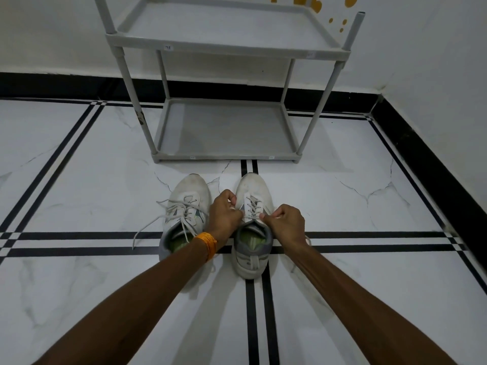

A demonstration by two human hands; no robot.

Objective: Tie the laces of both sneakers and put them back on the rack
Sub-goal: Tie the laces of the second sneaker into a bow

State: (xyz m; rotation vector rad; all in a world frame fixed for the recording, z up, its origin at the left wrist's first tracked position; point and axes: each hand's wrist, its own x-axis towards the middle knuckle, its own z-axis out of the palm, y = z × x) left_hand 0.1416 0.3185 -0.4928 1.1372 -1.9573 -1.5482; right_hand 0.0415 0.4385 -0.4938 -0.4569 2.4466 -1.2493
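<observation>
- The floor (79, 180) is white marble-look tile crossed by paired black stripes, with a black skirting along the white walls.
- The rack (226, 50) is grey plastic with round posts and two flat shelves in view; it stands at the far side against the wall, and both shelves are bare.
- The two sneakers sit side by side on the floor just near of the rack, toes pointing far, heels toward the person.
- The right sneaker (253, 255) is white with a scuffed toe, a grey heel collar, a green insole and a grey heel tab; its grey-white laces are threaded in crosses up the tongue.
- The left sneaker (191, 188) matches it in colour and wear, with a teal mark on its side; it lies just left of the other, partly behind the left wrist.
- Its loose laces (155, 222) are untied, splayed out to the left and trailing over the floor.
- The left hand (226, 212) is closed in a pinch on a lace end at the left of the right sneaker's top eyelets.
- The right hand (286, 222) is pinched likewise on the lace end at the right side.
- An orange thread band (208, 245) wraps the left wrist.
</observation>
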